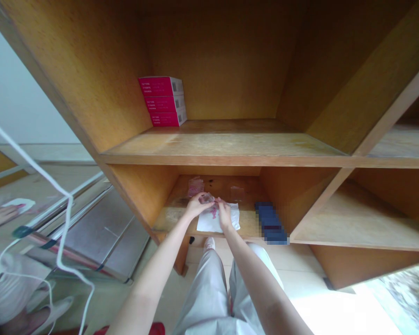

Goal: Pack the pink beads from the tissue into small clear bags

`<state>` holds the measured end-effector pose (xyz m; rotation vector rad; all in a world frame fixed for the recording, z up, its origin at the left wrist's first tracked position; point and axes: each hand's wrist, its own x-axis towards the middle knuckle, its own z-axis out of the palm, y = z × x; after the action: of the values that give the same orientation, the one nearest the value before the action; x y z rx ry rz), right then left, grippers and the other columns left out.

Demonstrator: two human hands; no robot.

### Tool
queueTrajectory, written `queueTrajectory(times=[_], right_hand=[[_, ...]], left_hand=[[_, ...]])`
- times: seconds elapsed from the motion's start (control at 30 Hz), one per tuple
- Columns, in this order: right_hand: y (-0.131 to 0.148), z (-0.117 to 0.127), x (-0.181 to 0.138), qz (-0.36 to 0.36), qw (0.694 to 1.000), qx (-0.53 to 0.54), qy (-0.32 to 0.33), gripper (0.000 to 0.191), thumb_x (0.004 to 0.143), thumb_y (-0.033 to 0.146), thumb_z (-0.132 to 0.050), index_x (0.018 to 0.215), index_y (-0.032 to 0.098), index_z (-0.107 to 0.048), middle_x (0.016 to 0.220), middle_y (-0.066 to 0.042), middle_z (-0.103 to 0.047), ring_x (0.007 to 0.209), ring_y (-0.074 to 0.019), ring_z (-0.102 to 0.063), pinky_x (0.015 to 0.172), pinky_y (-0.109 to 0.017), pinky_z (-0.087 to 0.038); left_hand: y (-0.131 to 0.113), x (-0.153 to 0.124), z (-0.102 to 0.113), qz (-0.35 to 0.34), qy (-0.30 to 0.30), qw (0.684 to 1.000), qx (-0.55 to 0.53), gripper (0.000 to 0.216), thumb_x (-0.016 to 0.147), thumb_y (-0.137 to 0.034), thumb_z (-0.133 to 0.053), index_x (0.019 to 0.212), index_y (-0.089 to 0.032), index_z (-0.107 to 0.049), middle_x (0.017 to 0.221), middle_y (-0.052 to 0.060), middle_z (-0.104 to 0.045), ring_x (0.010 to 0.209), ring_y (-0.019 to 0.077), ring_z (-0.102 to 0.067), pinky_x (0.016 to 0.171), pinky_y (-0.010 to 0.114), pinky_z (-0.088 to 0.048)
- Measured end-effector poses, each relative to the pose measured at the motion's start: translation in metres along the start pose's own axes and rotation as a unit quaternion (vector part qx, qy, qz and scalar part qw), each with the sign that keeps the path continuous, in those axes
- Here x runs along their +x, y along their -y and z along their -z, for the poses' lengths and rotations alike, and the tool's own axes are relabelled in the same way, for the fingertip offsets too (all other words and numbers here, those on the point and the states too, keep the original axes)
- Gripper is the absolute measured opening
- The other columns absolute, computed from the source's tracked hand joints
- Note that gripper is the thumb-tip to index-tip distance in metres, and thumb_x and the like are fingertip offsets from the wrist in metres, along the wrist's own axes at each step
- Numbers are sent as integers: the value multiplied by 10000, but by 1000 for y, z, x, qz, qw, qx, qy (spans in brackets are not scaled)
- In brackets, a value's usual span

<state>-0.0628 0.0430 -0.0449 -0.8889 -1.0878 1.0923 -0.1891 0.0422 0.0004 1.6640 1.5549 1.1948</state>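
Note:
Both my hands reach into the lower compartment of a wooden shelf unit (230, 158). My left hand (196, 205) and my right hand (224, 215) pinch a small clear plastic bag (207, 199) between them, fingers closed on it. Under my hands a white sheet with pink print (216, 219) lies flat on the lower shelf board. Another small clear bag with pink contents (195, 186) lies behind my left hand. What is inside the held bag is too small to make out.
Three pink boxes (164, 101) are stacked at the back left of the upper shelf. A dark blue flat object (270, 222), blurred, lies on the lower shelf at the right. A white cable (56, 195) hangs at the left. My grey trousers (212, 288) show below.

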Motion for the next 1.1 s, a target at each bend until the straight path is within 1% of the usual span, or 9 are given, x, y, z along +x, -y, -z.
queueTrajectory(times=[0.07,0.2,0.33,0.43,0.53,0.6,0.73,0.97,1.1], right_hand=[[2,0,-1,11,1000,-26,1,323,747,429,-450,762,152,-615,825,-64,-643,795,-167,-574,711,-274,-433],[2,-1,-2,-1,999,-38,-1,271,711,399,-500,638,150,-581,659,-31,-614,586,-127,-534,550,-227,-403],[1,-2,-1,-24,999,-43,-22,222,692,358,-500,648,153,-573,547,5,-566,461,-104,-462,458,-212,-348],[4,-1,-2,-16,998,-55,-25,192,684,316,-489,685,153,-591,593,-7,-591,501,-115,-484,483,-217,-357],[7,0,-3,-12,998,-63,-23,196,678,291,-470,706,155,-608,639,-25,-617,568,-139,-522,528,-230,-376],[8,0,-3,-14,998,-60,-19,203,677,286,-461,713,157,-613,656,-31,-625,587,-149,-533,541,-236,-382],[7,-1,-3,-23,998,-55,-14,207,674,310,-483,728,158,-614,686,-36,-630,584,-149,-533,529,-238,-383],[3,-4,-3,-2,999,-38,-6,195,669,337,-516,709,168,-605,742,-49,-641,670,-169,-564,603,-260,-419],[-1,-3,-2,6,999,-44,1,187,671,328,-518,685,165,-607,736,-54,-642,677,-174,-570,620,-269,-424]], left_hand=[[0,-1,-3,10,2,999,-35,465,537,-380,-693,937,-167,-585,684,-3,-560,618,113,-505,572,215,-378],[-3,-4,-4,38,-3,996,-86,507,533,-323,-710,988,-160,-557,675,-16,-542,624,100,-505,585,208,-387],[-3,-9,-2,94,13,975,-200,513,582,-358,-680,1034,-164,-533,677,-20,-550,548,73,-493,520,189,-372],[0,-12,1,142,32,955,-259,445,606,-421,-647,953,-155,-568,610,-29,-531,465,54,-450,433,169,-312],[7,-14,2,164,30,945,-282,392,609,-452,-634,832,-131,-598,572,-24,-518,441,43,-426,394,150,-269],[11,-15,0,162,17,942,-293,382,605,-450,-637,803,-126,-601,597,-12,-538,445,42,-427,386,146,-271],[16,-18,-5,149,-25,940,-307,381,592,-448,-641,812,-139,-603,709,19,-597,507,70,-491,406,159,-338],[23,-22,-6,129,-22,938,-321,332,583,-397,-653,773,-128,-616,756,47,-635,623,121,-565,492,191,-408],[27,-24,-7,116,-30,939,-324,305,589,-378,-652,761,-130,-612,721,30,-627,617,120,-563,501,195,-407]])
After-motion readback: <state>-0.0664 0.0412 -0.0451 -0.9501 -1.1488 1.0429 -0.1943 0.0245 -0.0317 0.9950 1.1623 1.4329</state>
